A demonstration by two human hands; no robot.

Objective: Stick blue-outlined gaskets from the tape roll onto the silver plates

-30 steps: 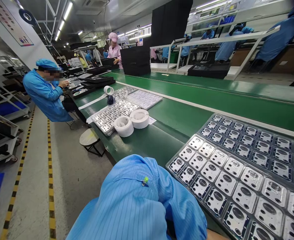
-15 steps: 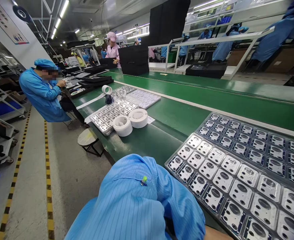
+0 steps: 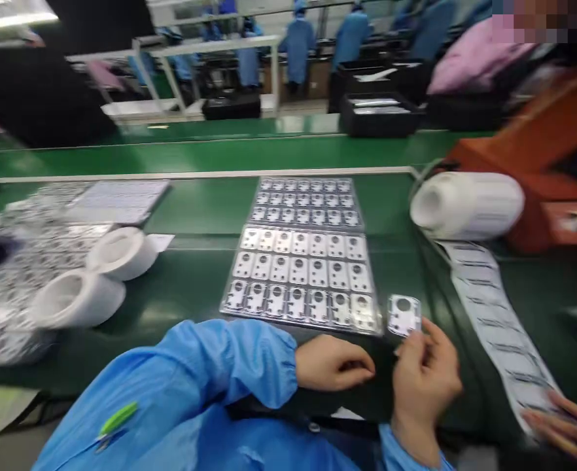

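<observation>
My right hand (image 3: 423, 379) pinches a small silver metal plate (image 3: 404, 315) by its lower edge; the plate has one large round hole and smaller ones. It is held upright, just off the tray's right corner. To its left, my left hand (image 3: 335, 363) rests with fingers curled in, and nothing shows in them. Right in front of both hands lies a clear plastic tray (image 3: 308, 323) with rows of similar plates. A second tray (image 3: 304, 203), holding darker-edged plates, adjoins it at the far side.
White label rolls (image 3: 80, 297) and more trays of plates (image 3: 4, 314) stand on the left. At right, a white roll (image 3: 468, 206) on an orange machine (image 3: 528, 163) feeds a label strip (image 3: 497, 320), touched by another person's hand (image 3: 566, 422). A green conveyor (image 3: 210, 154) runs behind.
My view has swung to the right, bringing the trays to the middle. Both my hands now show, the right one with a plate. The orange machine and another person's hand have come into view.
</observation>
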